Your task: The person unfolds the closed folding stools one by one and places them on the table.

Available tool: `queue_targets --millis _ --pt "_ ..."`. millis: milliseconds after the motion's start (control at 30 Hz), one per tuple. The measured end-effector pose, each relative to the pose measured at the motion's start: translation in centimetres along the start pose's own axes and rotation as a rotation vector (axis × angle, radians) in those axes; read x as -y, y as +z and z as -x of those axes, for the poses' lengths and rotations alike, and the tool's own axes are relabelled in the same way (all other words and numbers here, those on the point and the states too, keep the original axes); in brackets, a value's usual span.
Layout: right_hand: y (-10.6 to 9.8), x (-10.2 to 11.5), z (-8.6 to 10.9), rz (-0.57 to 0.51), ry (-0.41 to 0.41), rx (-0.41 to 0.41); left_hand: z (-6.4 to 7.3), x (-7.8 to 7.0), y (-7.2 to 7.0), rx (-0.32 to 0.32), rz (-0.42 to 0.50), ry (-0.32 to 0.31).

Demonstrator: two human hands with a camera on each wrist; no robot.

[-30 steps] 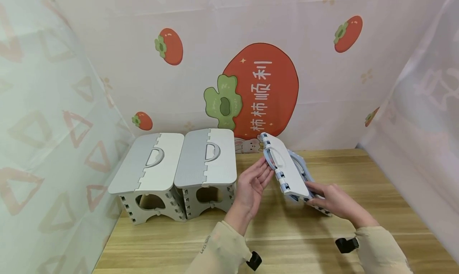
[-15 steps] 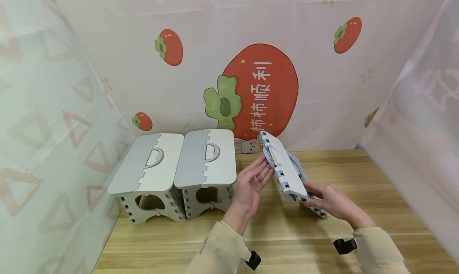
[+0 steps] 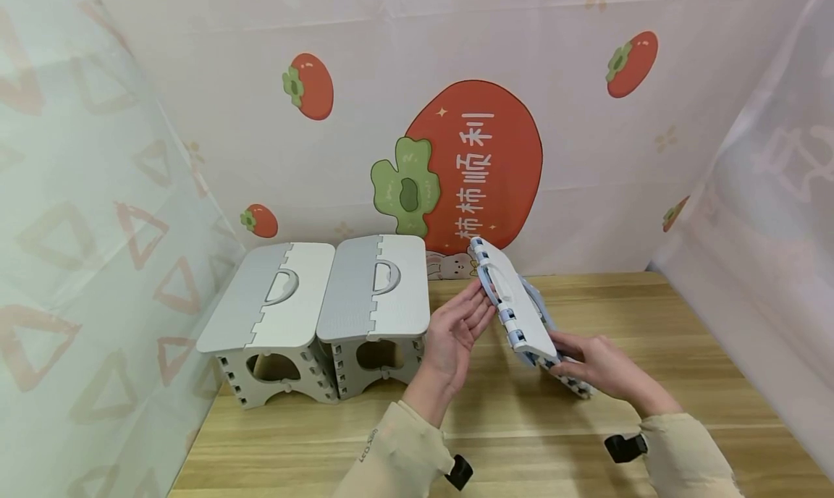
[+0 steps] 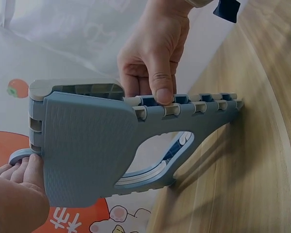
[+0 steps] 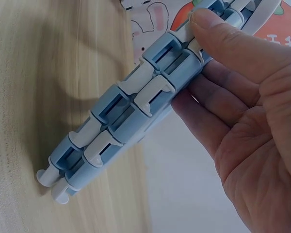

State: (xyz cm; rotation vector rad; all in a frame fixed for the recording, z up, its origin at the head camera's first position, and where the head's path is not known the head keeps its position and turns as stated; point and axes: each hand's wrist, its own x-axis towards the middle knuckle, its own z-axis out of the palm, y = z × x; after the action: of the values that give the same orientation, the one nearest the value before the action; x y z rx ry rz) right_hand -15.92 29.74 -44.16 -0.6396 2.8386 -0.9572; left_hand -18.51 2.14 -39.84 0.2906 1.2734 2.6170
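A partly folded blue-and-white folding stool (image 3: pixel 521 302) stands tilted on the table, its legs nearly flat together. At its top hinge edge, the left hand (image 3: pixel 457 331) hooks its fingers through the carry handle (image 4: pixel 20 154). Lower down, the right hand (image 3: pixel 602 368) pinches the hinged side edge, thumb (image 4: pixel 162 90) on one side and fingers behind. In the right wrist view the two hinged leg panels (image 5: pixel 114 109) lie close together, their feet ends at the wood. The left wrist view shows the blue seat half (image 4: pixel 85 145) hanging down.
Two unfolded grey-and-white folding stools (image 3: pixel 270 295) (image 3: pixel 374 288) stand side by side at the left of the wooden table (image 3: pixel 508 440). A printed cloth backdrop (image 3: pixel 573 179) rises behind, with cloth sides at left and right.
The stool's lower end has swung slightly left and inward, its leg panels drawing a little closer to the seat. The right hand has moved slightly left with it; the left hand stays nearly still.
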Motion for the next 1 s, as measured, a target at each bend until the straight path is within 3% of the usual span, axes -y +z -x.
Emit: queue_targets --millis 1000 --pt "0.2 0.7 -0.2 -0.07 0.007 -0.001 -0.3 -1.4 0.2 0.043 -0.028 -0.001"
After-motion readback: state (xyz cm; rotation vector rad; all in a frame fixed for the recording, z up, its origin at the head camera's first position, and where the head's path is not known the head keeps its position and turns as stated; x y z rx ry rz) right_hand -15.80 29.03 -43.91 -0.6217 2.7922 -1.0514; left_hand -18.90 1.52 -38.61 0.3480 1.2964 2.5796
